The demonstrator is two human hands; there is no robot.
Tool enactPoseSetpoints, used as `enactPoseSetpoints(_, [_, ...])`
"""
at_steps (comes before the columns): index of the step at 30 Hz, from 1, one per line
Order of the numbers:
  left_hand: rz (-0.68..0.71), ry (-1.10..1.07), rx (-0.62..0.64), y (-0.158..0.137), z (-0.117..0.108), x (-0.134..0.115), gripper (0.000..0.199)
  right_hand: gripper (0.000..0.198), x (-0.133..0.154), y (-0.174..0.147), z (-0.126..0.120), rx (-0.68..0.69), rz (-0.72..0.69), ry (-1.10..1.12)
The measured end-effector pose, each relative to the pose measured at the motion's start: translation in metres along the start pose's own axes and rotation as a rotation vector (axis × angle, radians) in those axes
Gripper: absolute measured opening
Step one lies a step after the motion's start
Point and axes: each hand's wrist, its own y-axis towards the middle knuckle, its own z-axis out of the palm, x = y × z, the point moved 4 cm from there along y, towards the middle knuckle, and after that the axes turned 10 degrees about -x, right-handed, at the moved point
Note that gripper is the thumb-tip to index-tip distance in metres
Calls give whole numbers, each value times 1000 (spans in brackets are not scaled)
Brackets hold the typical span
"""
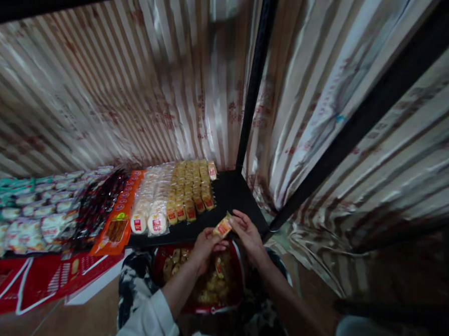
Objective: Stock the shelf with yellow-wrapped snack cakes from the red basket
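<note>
A small wrapped snack (222, 228) with a clear wrapper and a red-and-yellow label is held between both hands, above the front edge of the black shelf. My left hand (206, 246) grips its left end. The fingertips of my right hand (248, 235) pinch the wrapper's right end, with the other fingers partly raised. Below the hands, a red container (241, 287) on my lap holds many loose snacks in similar wrappers. On the shelf, just beyond my left hand, stand tight rows of the yellow wrapped snacks (190, 210).
Left of these rows lie white round packs (157, 224), an orange packet (117, 229), dark shiny packets (94, 205) and white-and-green packages (28, 231). Black posts (257, 76) rise at the shelf (229, 193) corners. Striped plastic sheeting (129, 82) hangs behind and to the right.
</note>
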Motion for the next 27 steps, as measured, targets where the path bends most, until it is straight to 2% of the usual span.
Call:
enactPoseSetpoints(5, [16,-203,-48,9,13,-1,25,49,-11,-5,12,112,-42,-105])
enactPoseSetpoints(9, [55,-152,-62,20,23,-7,30,43,-7,7,17,131,-52,-168])
enactPoseSetpoints(13, [93,-12,-78,32,36,-15,33,45,-1,35,17,93,-72,-196])
enactPoseSetpoints(18, [155,111,-200,55,52,-31,51,47,6,81,18,-63,-180,-251])
enactPoseSetpoints(20, [287,243,-186,64,61,-44,45,46,11,101,23,-84,-249,-344])
enactPoseSetpoints(24, [687,617,-102,78,82,-80,36,42,14,142,40,-97,-373,-604])
enactPoseSetpoints(27, [830,843,-54,87,91,-99,29,42,6,171,59,-57,-406,-657])
